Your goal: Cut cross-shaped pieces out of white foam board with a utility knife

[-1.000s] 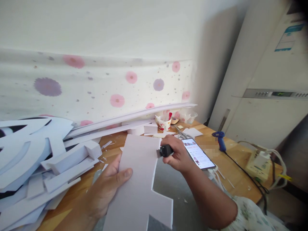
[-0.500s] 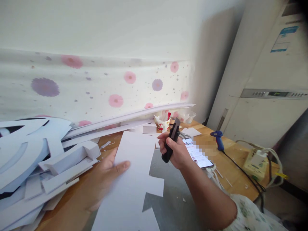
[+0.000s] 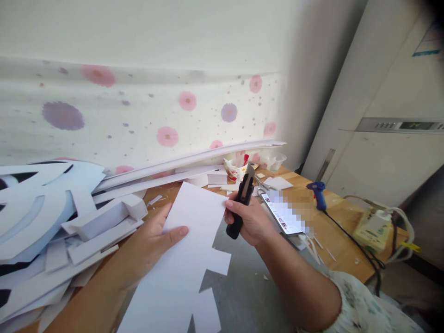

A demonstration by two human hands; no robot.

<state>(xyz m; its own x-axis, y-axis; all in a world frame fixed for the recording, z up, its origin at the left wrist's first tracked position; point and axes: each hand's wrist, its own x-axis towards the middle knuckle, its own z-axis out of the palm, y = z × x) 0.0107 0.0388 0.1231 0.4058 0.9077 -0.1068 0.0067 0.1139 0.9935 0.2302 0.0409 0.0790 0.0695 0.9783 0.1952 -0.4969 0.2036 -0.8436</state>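
My left hand [image 3: 160,238] grips the left edge of a white board [image 3: 196,217], with the thumb flat on its upper face and the fingers hidden beneath. Notches and tabs are cut along the board's right side, and it is tilted above a grey cutting mat [image 3: 243,277]. In my closed right hand [image 3: 255,224] is a black utility knife [image 3: 244,196], held upright beside the board's upper right corner. Whether its blade is out, I cannot tell. The right fingertips are close to that corner; contact is unclear.
Cut white pieces [image 3: 100,231] pile up at the left. A lit phone [image 3: 280,212], scissors [image 3: 261,182], a blue glue gun [image 3: 317,192] and a power strip [image 3: 374,231] lie to the right. A patterned paper cup [image 3: 236,172] stands behind, near long white strips [image 3: 194,157].
The view has shifted slightly down and right. My right hand has brought the knife closer to the board's upper right corner. The left hand keeps its hold, and the board has turned a little.
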